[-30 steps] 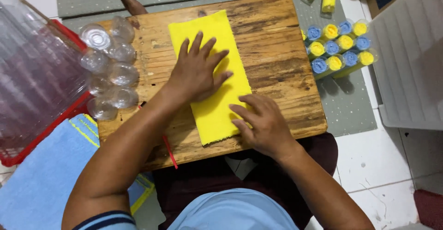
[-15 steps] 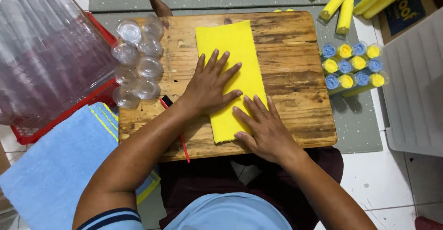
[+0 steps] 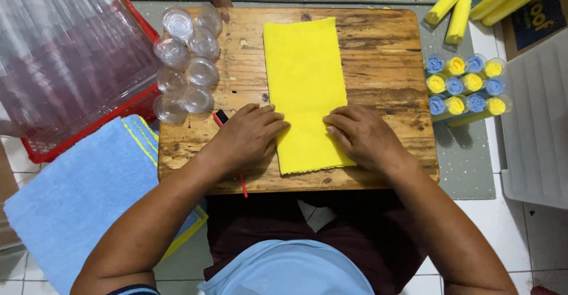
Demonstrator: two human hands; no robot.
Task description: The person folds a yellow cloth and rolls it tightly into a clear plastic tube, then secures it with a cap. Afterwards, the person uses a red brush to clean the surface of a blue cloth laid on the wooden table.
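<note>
While the wooden board (image 3: 378,52) fills the middle of the head view, resting across the person's lap, the largest things lie off to its left: a stack of clear plastic containers (image 3: 65,52) sitting in a red basket (image 3: 89,130), and below them a pile of light blue cloths (image 3: 83,194) with yellow edges showing underneath. On the board, the folded yellow cloth (image 3: 305,82) lies as a long flat strip, its long axis running away from the person, from the near edge of the board to just short of the far edge, with the far end leaning slightly to the left. The left hand (image 3: 248,136) rests palm down, fingers loosely curled, with its fingertips on the strip's left edge near the near end; it presses rather than grips, holding nothing. The right hand (image 3: 361,136) lies the same way on the right edge, fingers bent and flat on the fabric, closed around nothing. To the right of the board, on a grey mat (image 3: 467,171), stand clear cups with rolled blue and yellow cloths (image 3: 464,88). A cluster of empty clear cups (image 3: 186,64) sits on the board's left part, and a thin red stick (image 3: 241,182) pokes out beneath the left wrist
</note>
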